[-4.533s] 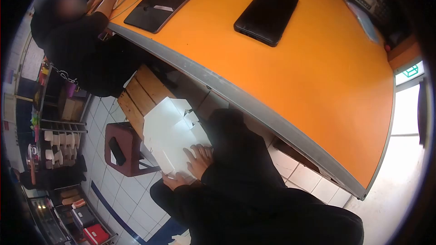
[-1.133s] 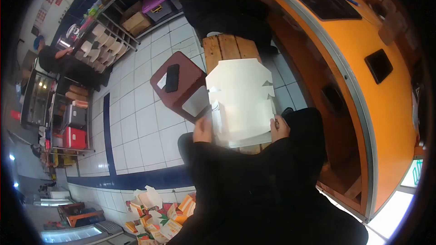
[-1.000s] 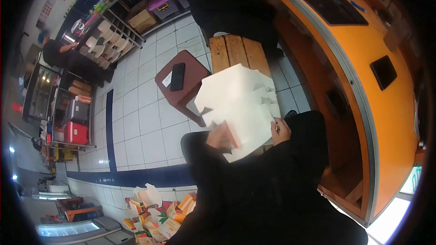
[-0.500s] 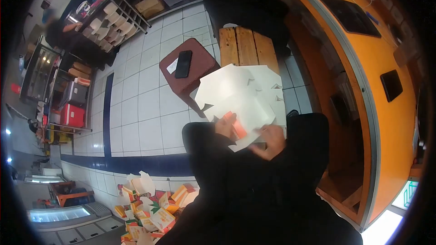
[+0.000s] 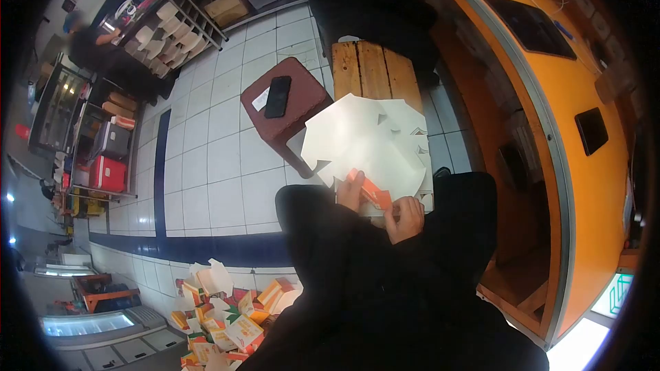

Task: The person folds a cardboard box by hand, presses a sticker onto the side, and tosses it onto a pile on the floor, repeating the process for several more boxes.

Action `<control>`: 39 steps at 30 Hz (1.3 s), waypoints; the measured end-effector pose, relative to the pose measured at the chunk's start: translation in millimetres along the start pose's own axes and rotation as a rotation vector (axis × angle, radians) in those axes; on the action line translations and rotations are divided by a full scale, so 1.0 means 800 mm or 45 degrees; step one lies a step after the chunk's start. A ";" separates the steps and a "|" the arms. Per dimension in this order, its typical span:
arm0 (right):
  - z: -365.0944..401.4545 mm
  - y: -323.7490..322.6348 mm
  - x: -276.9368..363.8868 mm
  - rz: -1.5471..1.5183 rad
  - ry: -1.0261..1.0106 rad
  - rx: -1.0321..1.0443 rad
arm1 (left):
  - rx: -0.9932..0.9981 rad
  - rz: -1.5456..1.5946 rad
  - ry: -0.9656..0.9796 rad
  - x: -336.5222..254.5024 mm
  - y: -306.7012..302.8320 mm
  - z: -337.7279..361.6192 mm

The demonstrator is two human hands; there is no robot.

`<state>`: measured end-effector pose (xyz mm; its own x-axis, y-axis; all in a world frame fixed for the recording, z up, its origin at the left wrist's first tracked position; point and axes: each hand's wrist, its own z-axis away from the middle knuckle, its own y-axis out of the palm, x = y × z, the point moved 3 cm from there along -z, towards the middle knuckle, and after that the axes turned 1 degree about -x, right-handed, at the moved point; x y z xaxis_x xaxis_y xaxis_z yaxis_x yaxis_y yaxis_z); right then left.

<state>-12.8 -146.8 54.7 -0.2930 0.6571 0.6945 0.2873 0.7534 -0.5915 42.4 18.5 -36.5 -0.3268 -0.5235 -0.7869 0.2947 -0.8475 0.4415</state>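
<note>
A cardboard food box blank (image 5: pixel 361 134), white on its inner face, lies spread in front of my lap, over more flat sheets. Its near side is bent up and shows an orange printed panel (image 5: pixel 371 192). My left hand (image 5: pixel 350 194) grips the left end of that panel, thumb over the orange face. At the panel's right end, my right hand (image 5: pixel 404 220) pinches the near edge with its fingers curled. The undersides of both hands are hidden.
A wooden bench (image 5: pixel 375 69) extends beyond the sheets. Left of it, a maroon stool (image 5: pixel 302 93) bears a black phone (image 5: pixel 278 97). Folded printed boxes (image 5: pixel 230 323) are heaped at lower left. An orange counter (image 5: pixel 509 89) runs along the right. Another person (image 5: pixel 103 58) stands at far left.
The orange panel has turned up further and shows more of its face. My right hand has moved slightly down, onto the panel's right end. The white sheet has shifted a little.
</note>
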 end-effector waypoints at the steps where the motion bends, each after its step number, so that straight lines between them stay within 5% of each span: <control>1: -0.002 -0.001 0.003 0.020 -0.016 0.031 | 0.002 0.001 -0.002 -0.001 0.005 0.003; 12: -0.006 0.007 0.006 0.173 -0.180 0.175 | 0.010 -0.458 0.079 0.021 0.000 -0.001; 15: -0.012 0.014 0.003 0.109 -0.094 0.225 | 0.141 -0.578 0.037 0.032 -0.005 -0.008; 16: -0.013 0.021 -0.002 -0.002 0.224 0.410 | 0.140 -0.580 0.038 0.030 -0.005 -0.007; 17: -0.010 0.027 -0.008 -0.114 0.545 0.589 | 0.092 -0.280 -0.095 0.029 -0.009 -0.005; 21: -0.008 0.040 -0.010 -0.148 0.384 0.638 | -0.103 0.297 -0.341 0.005 -0.033 -0.005; 32: 0.001 0.064 0.004 0.061 0.526 0.657 | -0.365 0.311 -0.374 -0.013 -0.029 0.005; 39: -0.004 0.058 0.002 0.070 0.466 0.772 | -0.390 0.123 0.018 -0.010 -0.057 -0.031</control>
<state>2.9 -111.0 29.4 0.0632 0.7238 0.6872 -0.2962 0.6711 -0.6796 53.8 63.1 -61.0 -0.2719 -0.5972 -0.7546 0.5814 -0.7268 0.3657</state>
